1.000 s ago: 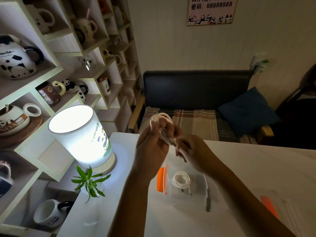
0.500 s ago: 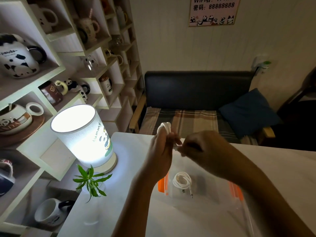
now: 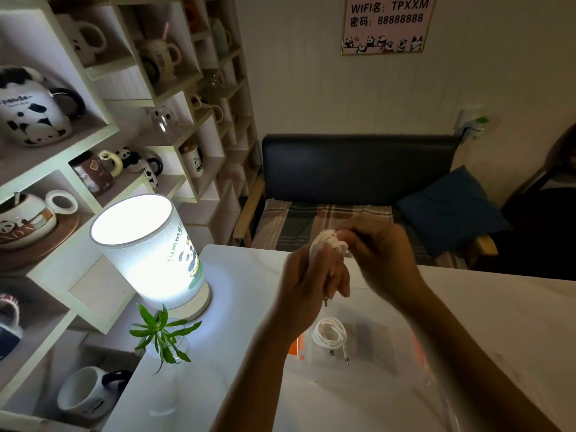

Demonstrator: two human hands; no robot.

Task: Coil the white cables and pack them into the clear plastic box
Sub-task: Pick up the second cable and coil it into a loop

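Coiling step: left hand (image 3: 314,275) grips a bunched white cable (image 3: 327,241) while right hand (image 3: 377,254) pinches its end. Clear plastic box (image 3: 383,347), at six o'clock on the white bench (image 3: 249,275), holds one coiled white cable (image 3: 330,333). Next, probably lower the bundle in.

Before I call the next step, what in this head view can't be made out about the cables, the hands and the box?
- White cable bundle, head view: blurred, mostly covered by left hand and right hand; its turns and whether it is fully coiled are unreadable.
- Clear plastic box: walls barely show in dim light; right side hidden behind the right forearm.
- Coiled white cable in the box: plug type too small.
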